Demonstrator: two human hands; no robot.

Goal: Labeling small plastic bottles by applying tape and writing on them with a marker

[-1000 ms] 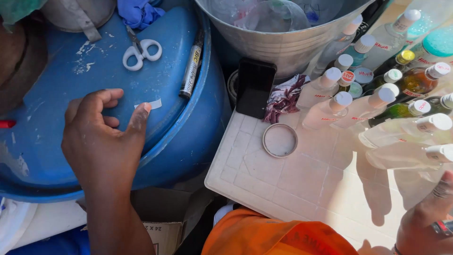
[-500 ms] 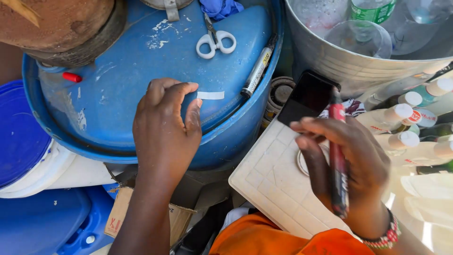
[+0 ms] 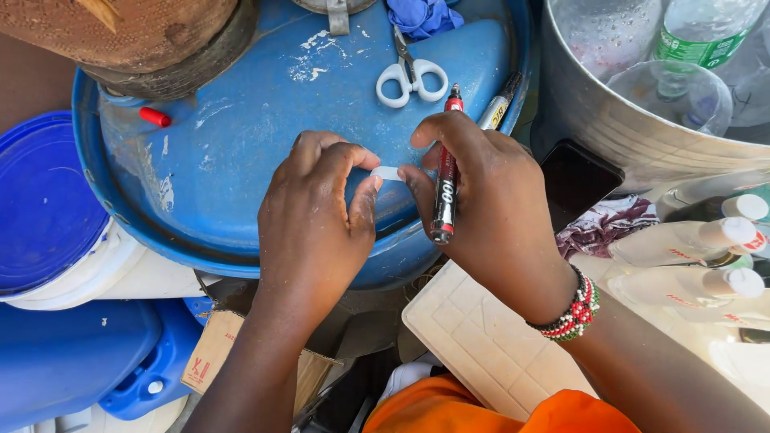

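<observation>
My left hand (image 3: pixel 317 216) rests on the top of a big blue drum (image 3: pixel 241 136), its fingertips pressing one end of a small white tape strip (image 3: pixel 387 172). My right hand (image 3: pixel 481 200) touches the strip's other end with thumb and forefinger. It also holds a red and black marker (image 3: pixel 445 184) upright between the fingers, cap end up. A beaded bracelet circles the right wrist.
White-handled scissors (image 3: pixel 411 76) and a second marker (image 3: pixel 499 103) lie on the drum, with a small red cap (image 3: pixel 155 117). A metal basin (image 3: pixel 609 120) of bottles stands at right. Capped bottles (image 3: pixel 690 240) and a white tray (image 3: pixel 481 345) lie below it. Blue containers (image 3: pixel 48 208) crowd the left.
My right hand carried the marker from over the white tray up to the drum top and now meets my left hand at the tape strip. The view shifted slightly.
</observation>
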